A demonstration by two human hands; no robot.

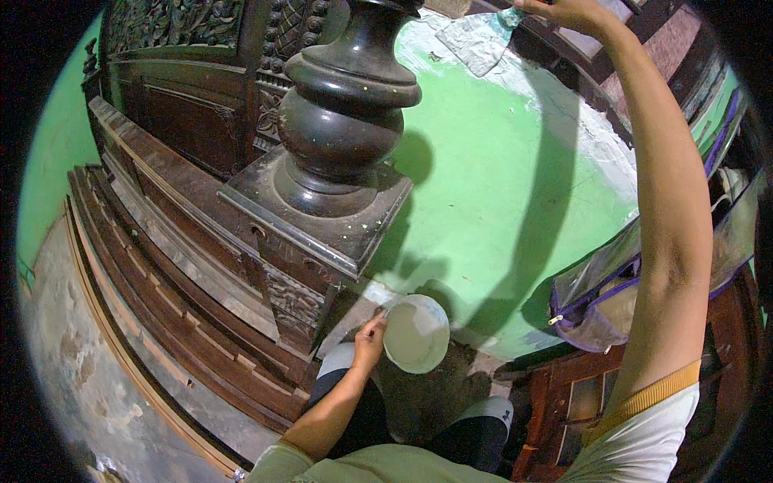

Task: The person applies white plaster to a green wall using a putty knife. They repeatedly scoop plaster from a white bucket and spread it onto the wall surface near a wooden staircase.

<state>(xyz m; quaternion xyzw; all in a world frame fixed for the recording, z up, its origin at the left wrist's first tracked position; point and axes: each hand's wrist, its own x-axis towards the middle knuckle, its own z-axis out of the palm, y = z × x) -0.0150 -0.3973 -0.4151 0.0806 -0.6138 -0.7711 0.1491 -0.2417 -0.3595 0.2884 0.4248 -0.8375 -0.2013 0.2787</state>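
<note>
Low in the middle, my left hand [370, 336] is closed on the near side of a round pale container [417, 334] with a grey-beige surface inside. My right arm reaches up the right side, and my right hand [552, 14] grips a teal-handled tool [506, 21], probably a brush, at the top edge of the picture against the white-coated upper part of the green wall [471, 169]. The tool's working end is too small to make out clearly. A large dark turned wooden post [340, 121] stands just left of the wall.
A carved dark wooden panel [173, 48] and stacked long boards [137, 274] fill the left, over mottled grey floor [72, 322]. A translucent purple-edged bag [596, 310] hangs at the right, above a wooden piece with panes [568, 406]. Dark wooden slats run along the upper right.
</note>
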